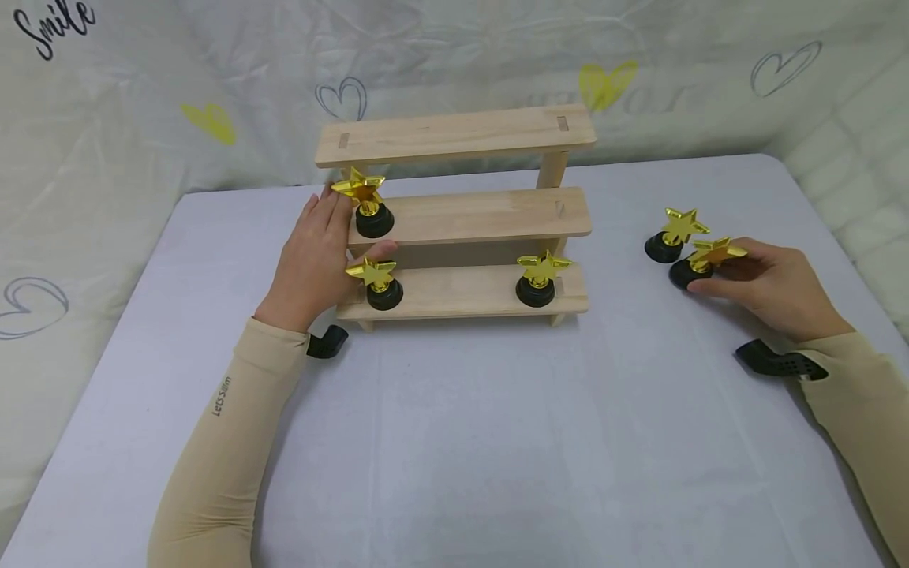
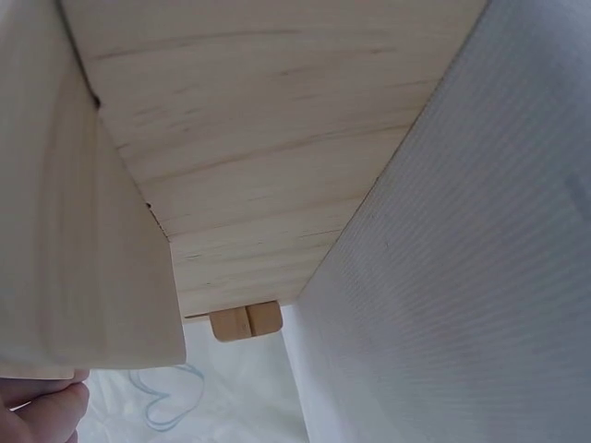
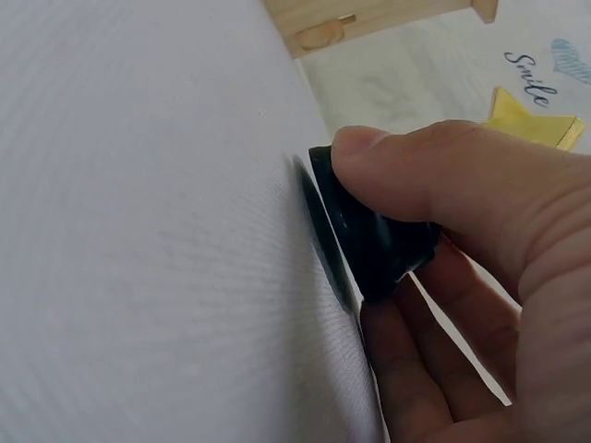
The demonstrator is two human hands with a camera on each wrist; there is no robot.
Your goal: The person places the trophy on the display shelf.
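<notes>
My left hand (image 1: 316, 256) holds the left end of a three-tier wooden display shelf (image 1: 483, 214), its thumb at the front edge of the middle tier. In the left wrist view, fingertips (image 2: 55, 411) show beside a wooden board. A gold star trophy stands at the left of the middle tier (image 1: 374, 221). Two more occupy the bottom tier: a left trophy (image 1: 384, 295) and a right trophy (image 1: 536, 290). My right hand (image 1: 777, 288) pinches a star trophy (image 1: 692, 272) by its black base (image 3: 369, 231), slightly above the table. Another trophy (image 1: 663, 246) stands just behind it.
The shelf stands on a table with a white cloth (image 1: 497, 442). A pale curtain with printed hearts (image 1: 454, 55) hangs behind the table. The shelf's top tier (image 1: 454, 136) bears no trophy. Black wrist devices (image 1: 781, 363) sit under both sleeves.
</notes>
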